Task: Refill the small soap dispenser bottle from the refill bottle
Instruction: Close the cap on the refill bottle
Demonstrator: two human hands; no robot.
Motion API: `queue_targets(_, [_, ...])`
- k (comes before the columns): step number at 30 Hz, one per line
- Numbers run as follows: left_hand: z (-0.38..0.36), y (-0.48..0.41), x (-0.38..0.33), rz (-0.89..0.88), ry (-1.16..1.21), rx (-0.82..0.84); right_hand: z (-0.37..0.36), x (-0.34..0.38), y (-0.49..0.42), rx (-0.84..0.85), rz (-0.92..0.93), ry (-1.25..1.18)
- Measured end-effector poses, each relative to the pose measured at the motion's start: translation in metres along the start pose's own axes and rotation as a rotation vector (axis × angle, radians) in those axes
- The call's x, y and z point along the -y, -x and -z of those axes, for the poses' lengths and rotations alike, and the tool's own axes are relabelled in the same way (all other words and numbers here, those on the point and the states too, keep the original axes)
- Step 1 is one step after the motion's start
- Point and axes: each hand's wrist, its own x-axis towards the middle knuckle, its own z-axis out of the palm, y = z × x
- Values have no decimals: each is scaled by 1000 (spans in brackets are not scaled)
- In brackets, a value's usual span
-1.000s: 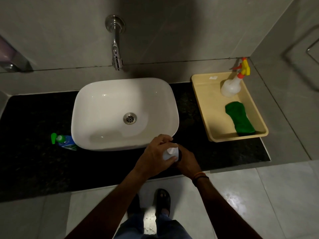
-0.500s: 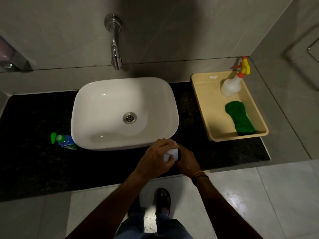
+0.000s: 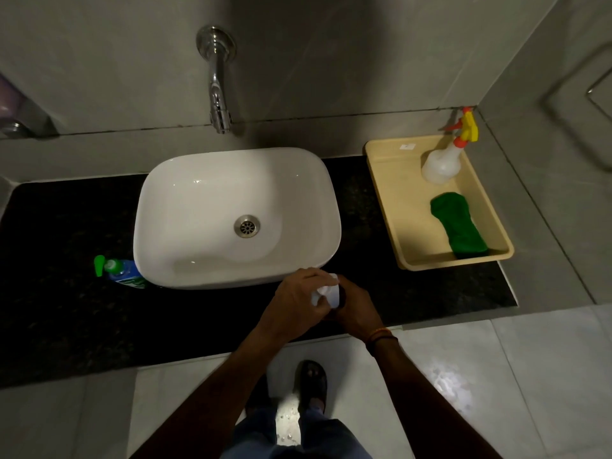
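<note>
In front of the basin, over the dark counter, both my hands meet on a small soap dispenser bottle (image 3: 329, 294). Only its white top shows between my fingers; the dark body below is mostly hidden. My left hand (image 3: 294, 303) is wrapped over the white top from above. My right hand (image 3: 359, 309) grips the bottle's body from the right side. A blue bottle with a green pump cap (image 3: 121, 270) lies on the counter at the basin's left front corner, apart from both hands.
A white basin (image 3: 238, 180) sits on the black stone counter (image 3: 66, 309) under a chrome wall tap (image 3: 217, 94). At the right, a beige tray (image 3: 384, 180) holds a white spray bottle (image 3: 442, 162) and a green cloth (image 3: 458, 226). Grey floor tiles and my feet are below.
My left hand has shifted slightly around the white top, showing a little more of it. Both hands stay in the same spot in front of the basin.
</note>
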Motion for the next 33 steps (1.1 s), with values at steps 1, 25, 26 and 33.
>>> queue_targets(1, [-1, -1, -1, -20, 3, 26, 0, 1, -4, -6, -65, -6])
queue_targets(25, [4, -5, -3, 102, -82, -41, -8, 24, -8, 43, 115, 8])
queue_targets(26, [4, -7, -5, 97, -87, -37, -8, 23, -9, 34, 115, -8])
queue_targets(33, [9, -7, 7, 40, -55, 30, -12, 20, -7, 16, 115, -34])
